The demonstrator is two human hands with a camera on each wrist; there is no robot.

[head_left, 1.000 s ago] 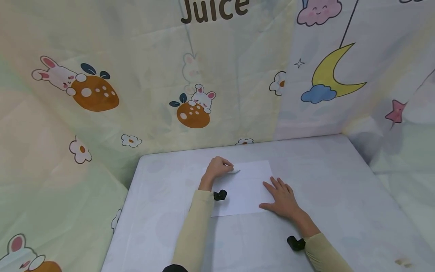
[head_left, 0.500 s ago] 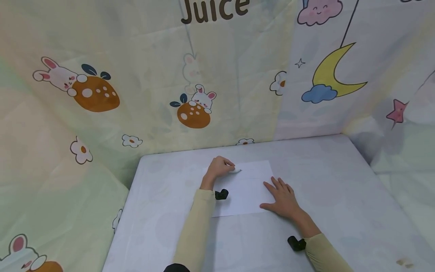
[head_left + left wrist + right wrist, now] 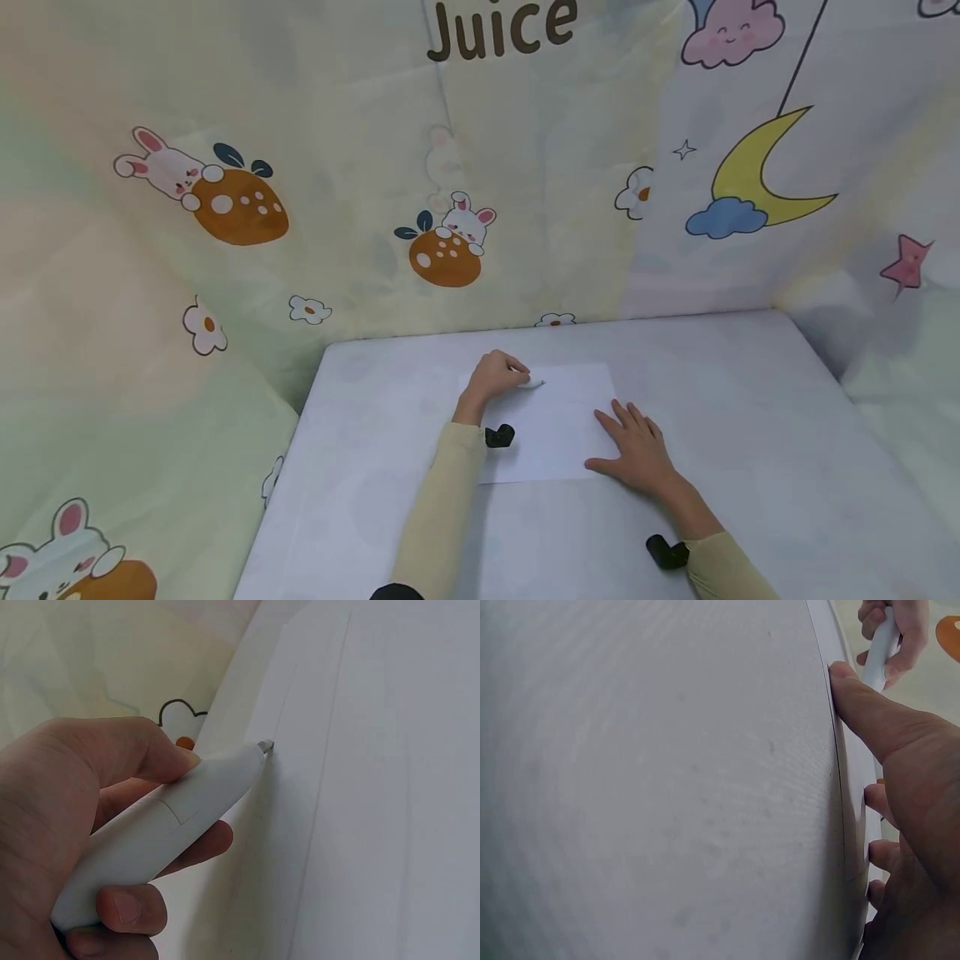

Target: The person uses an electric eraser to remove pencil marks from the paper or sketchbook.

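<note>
My left hand (image 3: 497, 375) grips a thick white pen (image 3: 169, 817) with a short grey tip, thumb and fingers wrapped round its body. In the left wrist view the pen leans, its tip right at a faint line near one edge of a white sheet of paper (image 3: 551, 446). A second, longer faint line (image 3: 322, 772) runs across the sheet, roughly beside the first. My right hand (image 3: 637, 450) rests with fingers spread over the paper's right edge, holding nothing. In the right wrist view its thumb lies at the near edge of the sheet, and the other hand with the pen shows beyond.
The paper lies on a table (image 3: 390, 500) with a pale cloth. A printed curtain (image 3: 337, 167) with rabbits, flowers and a moon rises behind the table's far edge. Black wrist cameras (image 3: 666, 552) sit by both sleeves.
The head view has shifted, so the whole scene sits slightly lower and further right. Both hands keep nearly the same places on the paper, the pen still in the left.
</note>
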